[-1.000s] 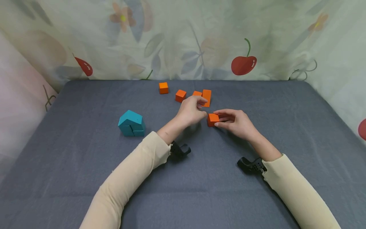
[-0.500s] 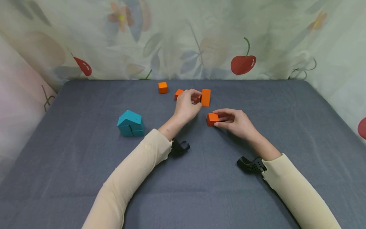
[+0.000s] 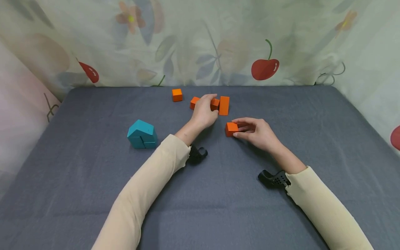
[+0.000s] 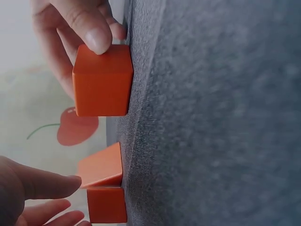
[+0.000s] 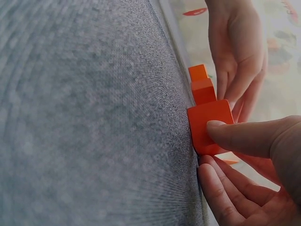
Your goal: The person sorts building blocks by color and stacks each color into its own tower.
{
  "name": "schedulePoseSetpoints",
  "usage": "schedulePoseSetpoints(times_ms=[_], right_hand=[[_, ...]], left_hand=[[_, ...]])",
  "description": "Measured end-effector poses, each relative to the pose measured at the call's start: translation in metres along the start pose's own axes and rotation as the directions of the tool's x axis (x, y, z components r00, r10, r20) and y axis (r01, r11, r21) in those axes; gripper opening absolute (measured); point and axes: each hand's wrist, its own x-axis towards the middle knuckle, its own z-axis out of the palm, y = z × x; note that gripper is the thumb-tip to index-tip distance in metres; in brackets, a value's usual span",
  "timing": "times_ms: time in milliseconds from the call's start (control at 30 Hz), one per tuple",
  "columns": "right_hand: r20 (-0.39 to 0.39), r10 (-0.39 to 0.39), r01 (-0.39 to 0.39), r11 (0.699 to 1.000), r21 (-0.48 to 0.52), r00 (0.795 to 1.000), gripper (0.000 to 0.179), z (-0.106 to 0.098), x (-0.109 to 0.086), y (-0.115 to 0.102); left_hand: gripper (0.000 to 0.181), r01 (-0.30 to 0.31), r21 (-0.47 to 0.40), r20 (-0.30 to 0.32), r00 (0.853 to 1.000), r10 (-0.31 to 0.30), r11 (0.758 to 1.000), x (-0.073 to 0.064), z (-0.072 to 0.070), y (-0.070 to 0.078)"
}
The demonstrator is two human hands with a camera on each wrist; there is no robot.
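Observation:
In the head view my right hand [image 3: 257, 133] pinches an orange cube [image 3: 230, 129] resting on the cloth. Its thumb lies on the cube's near side, as the right wrist view also shows with the cube [image 5: 207, 117]. Farther back, my left hand [image 3: 203, 113] reaches around another orange cube [image 3: 215, 104], thumb and index finger spread on either side of it. A flat orange block [image 3: 224, 105] stands directly to that cube's right. In the left wrist view the left thumb [image 4: 51, 183] ends close to these two blocks, its other fingers loosely extended.
An orange cube [image 3: 194, 102], partly hidden by the left hand, and another orange cube [image 3: 177, 95] sit toward the back edge. A teal house-shaped stack of blocks [image 3: 142, 134] stands at left on the grey cloth [image 3: 200, 215]. A patterned curtain [image 3: 187, 41] hangs behind.
My left hand has drawn slightly back and left from above the flat block, and its thumb and index now frame the cube. My right hand stays on its cube.

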Motion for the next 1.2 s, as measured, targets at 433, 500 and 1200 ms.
schedulePoseSetpoints(times_ms=[433,500,1200], right_hand=[[-0.006,0.005,-0.005,1.000,0.008,1.000,0.042,0.0018,0.0017,0.0013],[-0.007,0.007,-0.007,1.000,0.012,1.000,0.042,0.0016,0.0016,0.0013],[-0.010,-0.001,0.002,1.000,0.010,1.000,0.042,0.0011,0.0002,0.0022]], left_hand=[[0.049,0.054,0.030,0.022,0.998,-0.055,0.998,0.0098,0.0009,-0.0025],[0.047,0.060,0.041,0.012,0.998,-0.061,0.997,0.0096,0.0007,-0.0021],[0.034,0.118,0.024,-0.007,0.993,-0.118,0.993,0.0047,0.0027,-0.0061]])
